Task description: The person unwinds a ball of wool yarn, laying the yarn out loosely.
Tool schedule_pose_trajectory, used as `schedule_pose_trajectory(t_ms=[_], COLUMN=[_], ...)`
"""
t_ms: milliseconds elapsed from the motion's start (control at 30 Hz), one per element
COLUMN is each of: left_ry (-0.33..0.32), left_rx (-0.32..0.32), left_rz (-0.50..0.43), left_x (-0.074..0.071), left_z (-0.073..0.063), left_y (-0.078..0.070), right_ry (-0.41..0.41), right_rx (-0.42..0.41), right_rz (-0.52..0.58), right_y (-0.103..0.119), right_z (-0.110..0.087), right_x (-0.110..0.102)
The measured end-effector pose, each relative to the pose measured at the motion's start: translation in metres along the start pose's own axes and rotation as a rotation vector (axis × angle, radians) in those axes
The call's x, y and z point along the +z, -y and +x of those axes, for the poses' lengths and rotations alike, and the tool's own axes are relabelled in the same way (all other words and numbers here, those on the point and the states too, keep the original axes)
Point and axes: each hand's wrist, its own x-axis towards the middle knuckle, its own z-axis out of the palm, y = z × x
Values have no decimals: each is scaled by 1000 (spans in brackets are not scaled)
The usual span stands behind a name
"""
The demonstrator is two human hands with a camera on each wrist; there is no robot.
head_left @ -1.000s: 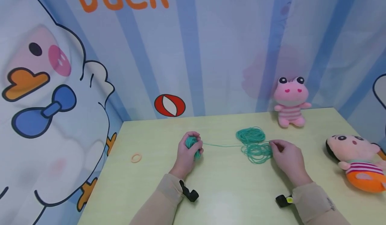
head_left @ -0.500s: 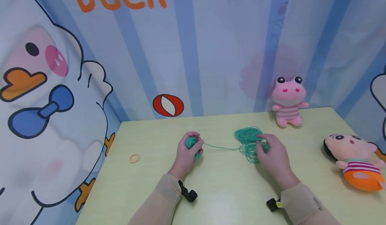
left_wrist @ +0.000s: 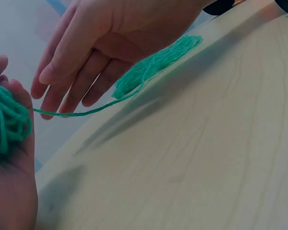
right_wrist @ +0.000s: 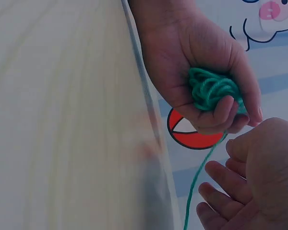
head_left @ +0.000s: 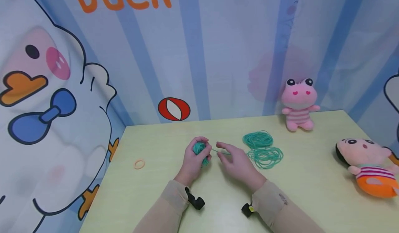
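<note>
My left hand (head_left: 192, 160) grips a small ball of green yarn (head_left: 198, 148), fingers and thumb curled round it. One strand of yarn (left_wrist: 81, 114) runs from the ball to two loose green coils (head_left: 265, 157) lying on the table to the right. Close beside the ball is my right hand (head_left: 238, 163), its fingers loosely spread and partly bent. In the left wrist view the strand passes just by the right fingertips (left_wrist: 48, 115); no pinch on it shows. The right wrist view shows the yarn ball (right_wrist: 213, 91) held in the left palm, apart from the right hand.
A peach-coloured ring (head_left: 139, 164) lies at the table's left. A pink frog-like plush (head_left: 299, 104) sits at the back right, and another plush doll (head_left: 372, 167) lies near the right edge. A printed cloth backdrop (head_left: 227, 52) stands behind the table (head_left: 156, 139).
My right hand has left the coils and moved left along the strand to beside the ball, its fingers spreading from a pinch. The left hand has stayed in place holding the ball.
</note>
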Motion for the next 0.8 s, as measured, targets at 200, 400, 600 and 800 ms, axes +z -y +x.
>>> schedule_pose_trajectory(t_ms=[200, 400, 600, 800], left_ry=[-4, -14, -42, -81], left_rx=[3, 5, 4, -3], left_rz=[-9, -2, 19, 11], left_x=[0, 0, -1, -1], left_z=[1, 2, 2, 3], left_y=[0, 1, 1, 3], right_ry=[41, -48, -130, -254], right_rx=[26, 22, 44, 23], right_rz=[-56, -110, -70, 9], right_y=[7, 11, 11, 5], right_z=[9, 9, 3, -6], right_x=[13, 13, 5, -12])
